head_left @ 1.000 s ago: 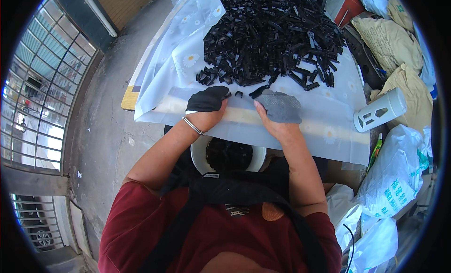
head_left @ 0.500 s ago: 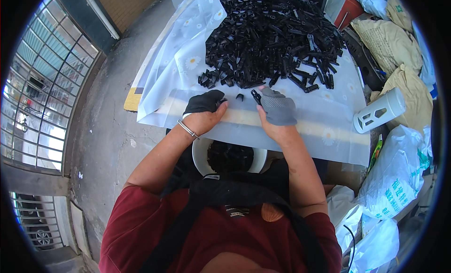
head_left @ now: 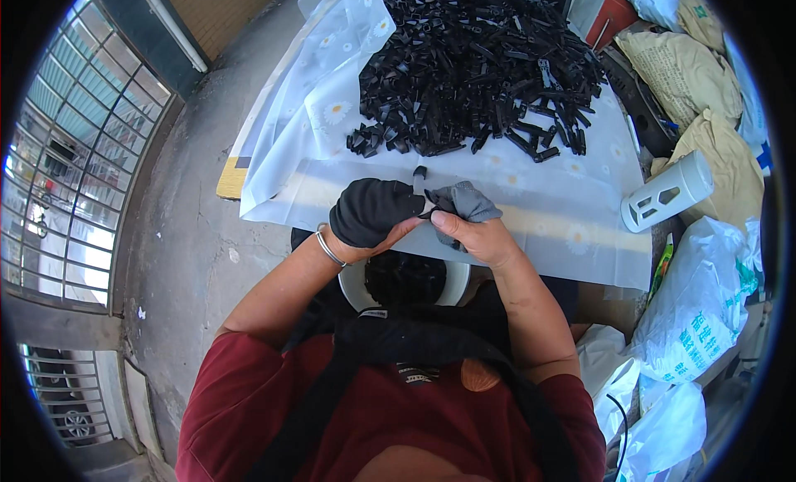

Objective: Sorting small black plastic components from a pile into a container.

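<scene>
My left hand (head_left: 375, 212) in a black glove and my right hand (head_left: 468, 216) in a grey glove meet over the front edge of a covered table. Both have their fingers closed and their thumbs bare. The right was holding a long black plastic part a moment ago; the fingers now hide it. What lies in the left is hidden too. A small black plastic piece (head_left: 419, 172) shows just beyond the fingertips. Farther back a big pile of black plastic parts (head_left: 473, 75) covers the table. Below my hands, a white bucket (head_left: 355, 289) holds more black pieces.
A pale plastic tablecloth with daisies (head_left: 564, 225) hangs over the table's front edge. On the right stands a white cylinder with cut-outs (head_left: 668, 192). Beyond it are tan sacks (head_left: 680, 74) and white plastic bags (head_left: 692, 304). A barred window (head_left: 83, 142) is at left.
My hands have come together from apart, the left moving right and the right moving left and nearer. The black part in my right hand has gone out of sight between the fingers.
</scene>
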Demonstrator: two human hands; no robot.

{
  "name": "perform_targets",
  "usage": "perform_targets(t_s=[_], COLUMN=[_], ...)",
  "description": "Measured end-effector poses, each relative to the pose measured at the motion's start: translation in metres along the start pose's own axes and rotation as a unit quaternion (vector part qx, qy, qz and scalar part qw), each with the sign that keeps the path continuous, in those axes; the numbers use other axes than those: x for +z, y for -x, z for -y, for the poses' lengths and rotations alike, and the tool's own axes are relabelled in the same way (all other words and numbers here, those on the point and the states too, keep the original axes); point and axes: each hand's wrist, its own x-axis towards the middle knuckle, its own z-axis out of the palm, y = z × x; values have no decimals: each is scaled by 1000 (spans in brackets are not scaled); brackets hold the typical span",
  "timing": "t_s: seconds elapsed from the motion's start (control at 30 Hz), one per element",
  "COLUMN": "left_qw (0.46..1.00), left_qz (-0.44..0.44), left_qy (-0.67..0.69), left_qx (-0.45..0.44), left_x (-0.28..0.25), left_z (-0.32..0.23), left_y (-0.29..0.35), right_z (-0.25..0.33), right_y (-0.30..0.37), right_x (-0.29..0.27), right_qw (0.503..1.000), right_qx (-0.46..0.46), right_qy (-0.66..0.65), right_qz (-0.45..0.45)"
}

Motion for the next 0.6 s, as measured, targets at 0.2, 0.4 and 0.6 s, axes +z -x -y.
perform_targets(t_s=[0.2, 0.4, 0.6], left_qw=[884, 813, 807], left_qz=[-118, -32, -3], left_qy=[363, 425, 405], left_qx=[-270, -397, -430], left_x=[10, 24, 15], left_z=[-15, -17, -6], left_y=[5, 11, 9], right_z=[-7, -14, -4], right_y=[2, -5, 5], right_x=[18, 26, 8], right_qw=[965, 856, 890], right_qx=[-143, -291, -188], right_qy=[110, 383, 390], right_qz=[-189, -190, -141])
